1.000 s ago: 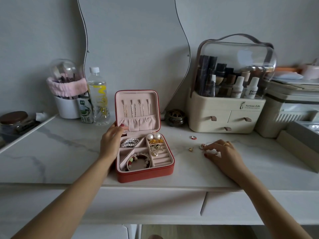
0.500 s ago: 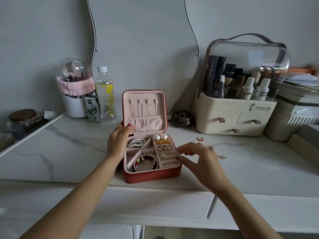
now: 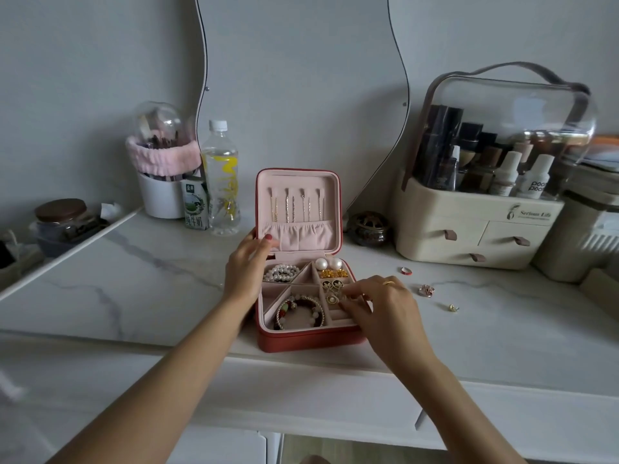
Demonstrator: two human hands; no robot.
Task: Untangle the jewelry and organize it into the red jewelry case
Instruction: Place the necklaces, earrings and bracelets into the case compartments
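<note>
The red jewelry case (image 3: 308, 341) stands open on the white marble tabletop, with thin chains (image 3: 298, 205) hung inside its lid. Its tray holds a pearl bracelet (image 3: 280, 272), two pearl earrings (image 3: 328, 263), gold studs and beaded bangles (image 3: 299, 313). My left hand (image 3: 246, 272) grips the case's left side, thumb on the lid's pocket. My right hand (image 3: 382, 306) hovers over the ring slots with fingertips pinched together on a small piece that is mostly hidden. On the table to the right lie a red ring (image 3: 406, 270), a rose-gold piece (image 3: 426, 290) and a gold stud (image 3: 453, 308).
A cream cosmetics organizer (image 3: 475, 236) with a clear dome stands at the back right, a small dark incense pot (image 3: 368, 229) beside it. Back left are a water bottle (image 3: 221, 182), a milk carton (image 3: 195, 209) and a white cup (image 3: 160, 199). A mirror leans behind.
My right hand left the loose jewelry on the table and moved left to the case's ring slots. The left hand stayed on the case's side.
</note>
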